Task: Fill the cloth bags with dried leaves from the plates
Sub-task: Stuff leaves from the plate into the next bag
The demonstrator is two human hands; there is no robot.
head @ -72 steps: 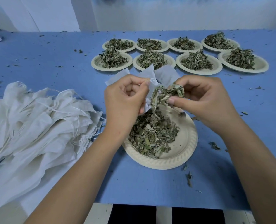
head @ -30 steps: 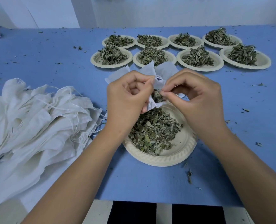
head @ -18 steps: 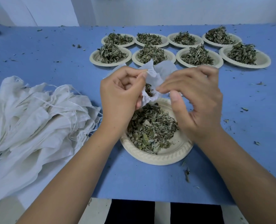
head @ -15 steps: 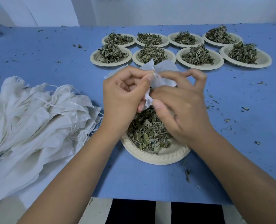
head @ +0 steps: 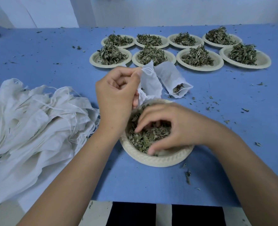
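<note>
So that spillage falls back onto the paper plate [head: 159, 161], the left grip [head: 117, 97] pinches the cloth bag [head: 149, 84] by its rim above the plate's far edge, while the right grip [head: 175, 128] curls round dried leaves [head: 143, 138] there.

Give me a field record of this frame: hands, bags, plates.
left hand: pinches held bag by its top edge
right hand: fingers curled into dried leaves on near plate
second bag: lies on table, leaves showing at its mouth
back plates: eight, each heaped with leaves
empty bags: pile at left
</note>
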